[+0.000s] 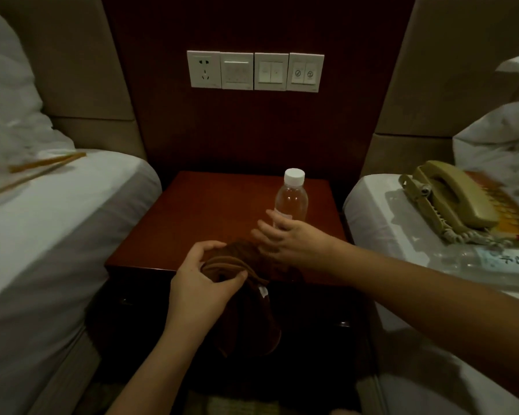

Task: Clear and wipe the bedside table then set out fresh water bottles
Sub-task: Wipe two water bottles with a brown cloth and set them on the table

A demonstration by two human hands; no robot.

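One bottle (291, 199) mid-frame; my left hand (201, 280) grips the cloth (237, 259), right hand (285, 238) spread open, perhaps brushing it — could topple.

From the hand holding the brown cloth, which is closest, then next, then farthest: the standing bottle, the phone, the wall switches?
1. Standing bottle, just beyond the left hand, on the table.
2. Phone, on the right bed.
3. Wall switches, up behind the table.
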